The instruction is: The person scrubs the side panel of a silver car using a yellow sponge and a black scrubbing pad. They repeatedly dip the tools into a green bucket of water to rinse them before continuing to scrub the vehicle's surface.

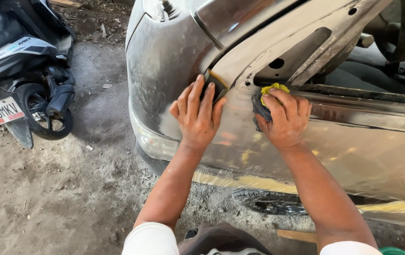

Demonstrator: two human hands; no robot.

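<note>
A bare-metal grey car body panel (174,61) fills the upper right of the head view, dull and scuffed with wet patches. My left hand (197,113) lies flat on it, fingers spread over a small dark sanding block (215,86) pressed to the panel near the door-frame corner. My right hand (285,118) is closed around a wadded dark and yellow cloth (271,89), held against the panel just below the door opening. The two hands sit side by side, a little apart.
A parked scooter (23,61) with a licence plate stands at the left on the dusty concrete floor (61,189). A tyre (268,203) shows under the panel. The car's interior and seat (377,66) are visible at the upper right.
</note>
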